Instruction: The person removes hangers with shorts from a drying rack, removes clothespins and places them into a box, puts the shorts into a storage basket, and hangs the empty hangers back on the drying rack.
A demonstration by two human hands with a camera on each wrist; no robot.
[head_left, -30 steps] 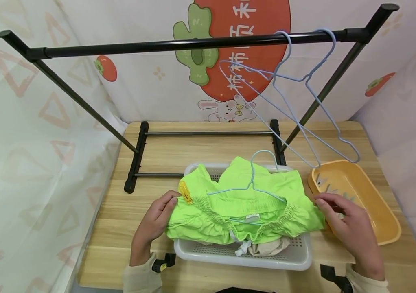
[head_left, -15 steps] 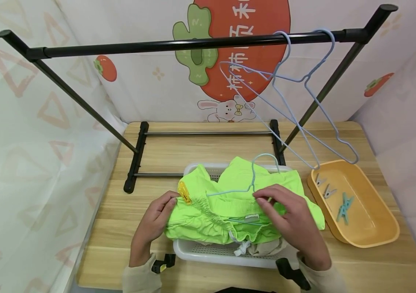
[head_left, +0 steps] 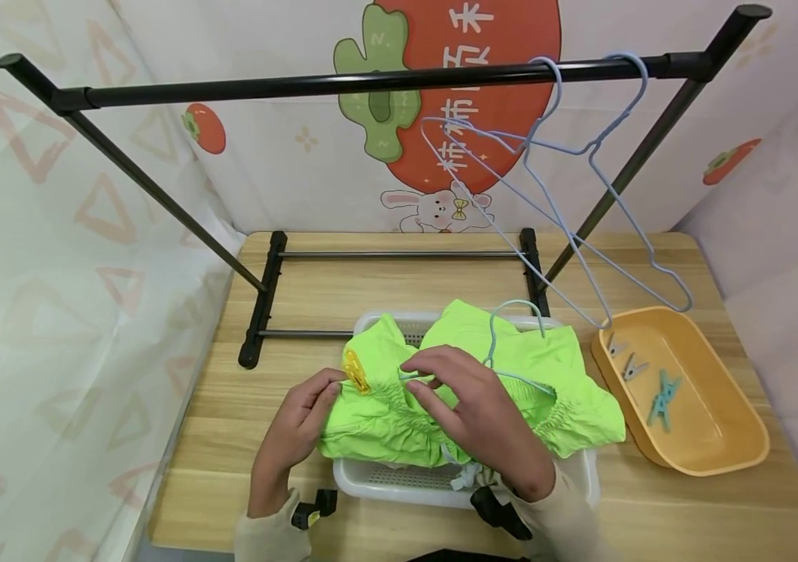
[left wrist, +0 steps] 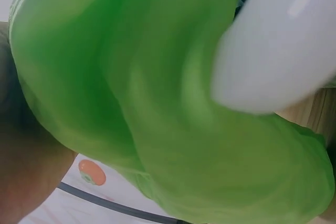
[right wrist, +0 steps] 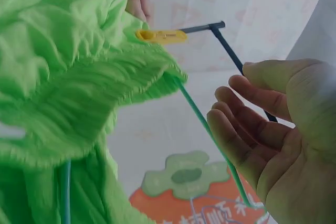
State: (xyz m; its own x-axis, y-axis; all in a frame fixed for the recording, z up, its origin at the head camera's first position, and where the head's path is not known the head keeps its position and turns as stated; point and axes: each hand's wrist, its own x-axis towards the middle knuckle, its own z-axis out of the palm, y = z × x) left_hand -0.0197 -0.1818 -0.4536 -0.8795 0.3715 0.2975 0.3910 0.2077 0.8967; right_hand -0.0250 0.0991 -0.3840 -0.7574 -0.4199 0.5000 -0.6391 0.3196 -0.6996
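Observation:
Bright green shorts (head_left: 585, 398) with a gathered elastic waistband lie over a white basket (head_left: 399, 492). A yellow clothespin (head_left: 355, 371) clips their left waist corner. My left hand (head_left: 297, 421) pinches the cloth beside that clothespin; in the left wrist view the green cloth hides its fingertips. Inside the waistband sits a pale blue-green hanger (head_left: 492, 337), its hook leaning over the cloth. My right hand (head_left: 476, 402) is above the left part of the waistband, near the hanger's left arm. In the right wrist view its fingers (right wrist: 236, 129) are loosely bent, with nothing seen in them.
A black rack bar (head_left: 301, 86) spans above the table, with two blue hangers (head_left: 568, 226) hooked at its right. An orange tray (head_left: 715, 390) with several clothespins (head_left: 662, 398) stands at right. Beige cloth shows slightly in the basket.
My right hand has moved left from the right waist edge, across the hanger, to the left part of the waistband. The hanger hook has shifted slightly right. My left hand stays put.

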